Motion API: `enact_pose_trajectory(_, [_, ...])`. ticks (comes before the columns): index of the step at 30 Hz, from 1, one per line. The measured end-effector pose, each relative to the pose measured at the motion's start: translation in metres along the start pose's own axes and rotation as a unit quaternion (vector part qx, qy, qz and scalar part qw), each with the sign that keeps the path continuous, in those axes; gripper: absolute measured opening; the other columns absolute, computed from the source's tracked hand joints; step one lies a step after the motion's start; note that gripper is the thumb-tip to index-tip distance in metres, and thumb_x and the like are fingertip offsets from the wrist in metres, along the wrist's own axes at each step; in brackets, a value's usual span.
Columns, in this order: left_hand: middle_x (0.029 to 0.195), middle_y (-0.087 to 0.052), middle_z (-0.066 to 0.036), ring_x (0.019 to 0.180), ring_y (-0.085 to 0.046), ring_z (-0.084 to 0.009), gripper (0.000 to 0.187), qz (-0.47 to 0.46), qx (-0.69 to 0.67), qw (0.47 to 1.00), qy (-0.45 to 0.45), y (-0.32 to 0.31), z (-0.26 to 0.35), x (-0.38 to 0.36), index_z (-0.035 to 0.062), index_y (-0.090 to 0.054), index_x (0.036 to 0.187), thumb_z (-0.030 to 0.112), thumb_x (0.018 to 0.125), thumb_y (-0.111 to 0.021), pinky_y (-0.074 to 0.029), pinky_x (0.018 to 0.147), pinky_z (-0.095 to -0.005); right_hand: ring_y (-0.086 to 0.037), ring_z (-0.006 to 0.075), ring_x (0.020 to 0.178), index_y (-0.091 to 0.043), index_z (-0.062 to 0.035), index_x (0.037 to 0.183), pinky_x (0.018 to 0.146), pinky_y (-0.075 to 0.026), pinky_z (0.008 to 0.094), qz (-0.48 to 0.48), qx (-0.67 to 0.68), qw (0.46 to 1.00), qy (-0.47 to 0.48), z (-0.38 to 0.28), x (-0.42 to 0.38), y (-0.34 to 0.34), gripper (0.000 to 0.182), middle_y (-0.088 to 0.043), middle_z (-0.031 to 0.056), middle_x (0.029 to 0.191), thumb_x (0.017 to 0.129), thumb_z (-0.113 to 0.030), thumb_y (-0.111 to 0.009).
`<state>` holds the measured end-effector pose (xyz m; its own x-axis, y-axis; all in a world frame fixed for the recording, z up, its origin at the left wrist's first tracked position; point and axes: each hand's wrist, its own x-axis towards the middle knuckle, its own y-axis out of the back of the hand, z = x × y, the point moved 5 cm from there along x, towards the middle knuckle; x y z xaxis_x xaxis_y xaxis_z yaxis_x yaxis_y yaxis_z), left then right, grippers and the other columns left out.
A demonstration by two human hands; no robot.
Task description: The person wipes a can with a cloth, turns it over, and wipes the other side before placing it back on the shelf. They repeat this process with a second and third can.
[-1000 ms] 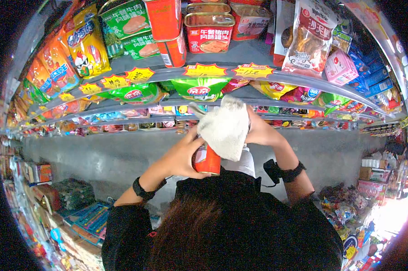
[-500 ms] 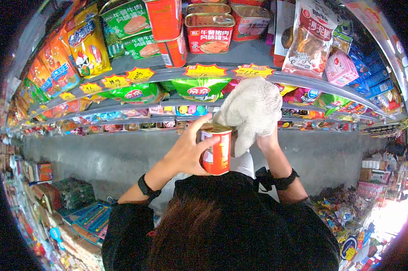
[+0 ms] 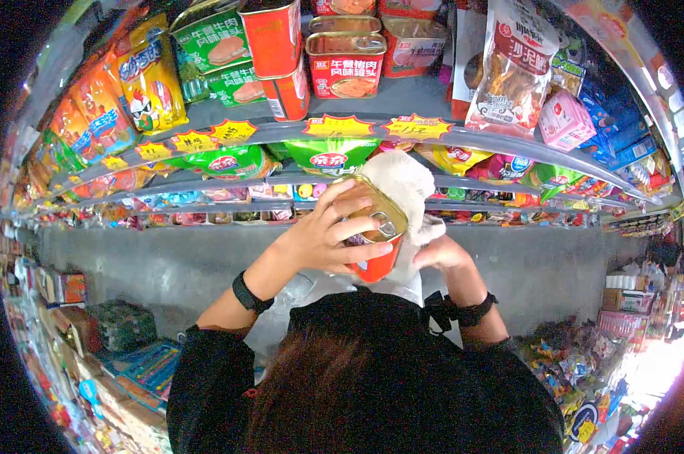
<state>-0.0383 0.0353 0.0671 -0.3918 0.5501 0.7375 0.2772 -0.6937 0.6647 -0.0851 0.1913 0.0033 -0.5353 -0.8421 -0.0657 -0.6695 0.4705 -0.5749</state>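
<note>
My left hand [image 3: 323, 236] grips a red luncheon-meat can [image 3: 375, 240], tilted so its gold pull-tab lid faces me. Behind and under the can is a white cloth [image 3: 406, 183], held by my right hand [image 3: 442, 254], which presses the cloth against the can's far side. Both hands are raised in front of the shop shelves, a little below the shelf edge with yellow price tags [image 3: 340, 125]. Each wrist wears a black band.
Stacked red and green meat cans [image 3: 346, 54] stand on the upper shelf [image 3: 402, 98], snack bags [image 3: 146, 76] to the left, hanging packets [image 3: 514, 60] to the right. Lower shelves hold more packets. Grey floor [image 3: 168, 265] lies below, with goods along both sides.
The can has tipped from upright to lid-toward-me and risen slightly. The cloth moved from above the can to behind and beneath it, and my right hand dropped lower.
</note>
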Motion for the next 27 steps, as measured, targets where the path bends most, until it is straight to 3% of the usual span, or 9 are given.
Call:
enact_pose_trajectory(2, [0.114,-0.041,-0.005,0.109,-0.044,-0.0276,0.064,0.012,-0.003,1.000,-0.001,-0.008,0.000,-0.006,0.0257,-0.049,0.115,0.043,0.059,-0.074,-0.029,0.098,-0.0581,-0.047,0.0156,0.110,-0.041,-0.0061,0.126,0.095,-0.038,0.0338,0.020,-0.046,0.997,0.052,-0.010,0.003,-0.015,0.085,-0.051,0.0055,0.119,0.052,-0.009,-0.084])
enact_pose_trajectory(4, [0.114,-0.041,-0.009,0.106,-0.048,-0.0314,0.080,0.005,-0.048,0.999,0.010,-0.013,-0.007,-0.007,0.0165,-0.040,0.119,0.045,0.054,-0.077,-0.028,0.096,-0.0631,-0.049,0.0153,0.106,-0.041,-0.0053,0.126,0.094,-0.039,0.0330,0.071,-0.119,0.989,-0.045,-0.007,0.005,-0.014,0.080,-0.052,0.0054,0.118,0.057,-0.009,-0.082])
enact_pose_trajectory(5, [0.113,-0.041,-0.013,0.104,-0.050,-0.0344,0.091,0.021,-0.075,0.996,0.036,-0.012,-0.005,-0.002,0.0092,-0.033,0.119,0.044,0.049,-0.080,-0.026,0.094,-0.0663,-0.050,0.0154,0.103,-0.041,-0.0045,0.126,0.093,-0.040,0.0325,0.075,-0.097,0.992,-0.008,-0.009,0.007,-0.014,0.077,-0.053,0.0049,0.115,0.060,-0.008,-0.080])
enact_pose_trajectory(10, [0.110,-0.042,-0.014,0.102,-0.050,-0.0333,0.084,0.045,-0.057,0.997,0.036,-0.008,-0.004,0.001,0.0078,-0.038,0.116,0.045,0.053,-0.078,-0.030,0.092,-0.0608,-0.042,0.0167,0.115,-0.037,-0.0040,0.130,0.099,-0.033,0.0330,0.087,-0.023,0.996,0.015,-0.019,0.005,-0.012,0.084,-0.046,0.0059,0.126,0.059,-0.011,-0.081])
enact_pose_trajectory(13, [0.104,-0.046,-0.009,0.106,-0.048,-0.0304,0.064,0.038,-0.040,0.997,-0.045,-0.009,0.005,0.001,0.0118,-0.050,0.107,0.046,0.058,-0.075,-0.034,0.087,-0.0499,-0.040,0.0179,0.117,-0.035,-0.0039,0.132,0.100,-0.032,0.0329,-0.008,-0.167,0.985,0.033,-0.017,0.007,0.006,0.093,-0.044,0.0063,0.128,0.054,-0.019,-0.085])
enact_pose_trajectory(18, [0.107,-0.044,-0.009,0.109,-0.046,-0.0292,0.071,0.038,-0.060,0.995,-0.074,-0.014,0.004,0.013,0.0151,-0.048,0.113,0.048,0.056,-0.075,-0.033,0.089,-0.0525,-0.038,0.0179,0.119,-0.034,-0.0044,0.132,0.100,-0.031,0.0325,-0.018,-0.273,0.957,0.100,-0.038,0.007,-0.004,0.092,-0.040,0.0078,0.131,0.055,-0.018,-0.084])
enact_pose_trajectory(21, [0.122,-0.034,-0.015,0.117,-0.038,-0.0336,0.099,0.023,-0.068,0.997,0.034,-0.020,-0.007,0.031,0.0173,-0.032,0.131,0.055,0.050,-0.076,-0.021,0.098,-0.0590,-0.042,0.0209,0.116,-0.035,-0.0037,0.131,0.098,-0.034,0.0336,0.126,-0.059,0.988,0.066,-0.031,-0.002,0.008,0.079,-0.044,0.0088,0.127,0.064,-0.015,-0.076])
enact_pose_trajectory(24, [0.134,-0.021,-0.023,0.126,-0.026,-0.0390,0.117,-0.027,-0.035,0.995,0.086,-0.010,-0.006,0.063,0.0114,-0.012,0.140,0.058,0.052,-0.075,-0.009,0.100,-0.0629,-0.044,0.0220,0.115,-0.033,-0.0027,0.131,0.098,-0.035,0.0350,0.138,0.081,0.984,0.075,-0.024,-0.004,0.025,0.078,-0.044,0.0090,0.127,0.065,-0.015,-0.074])
enact_pose_trajectory(27, [0.140,-0.005,-0.028,0.132,-0.010,-0.0398,0.126,-0.016,-0.114,0.971,0.209,-0.016,-0.013,0.062,0.0055,0.007,0.140,0.055,0.057,-0.075,-0.003,0.103,-0.0585,-0.045,0.0233,0.116,-0.031,-0.0018,0.132,0.098,-0.035,0.0359,0.161,0.054,0.982,0.081,-0.028,-0.008,0.024,0.081,-0.044,0.0106,0.128,0.065,-0.015,-0.074])
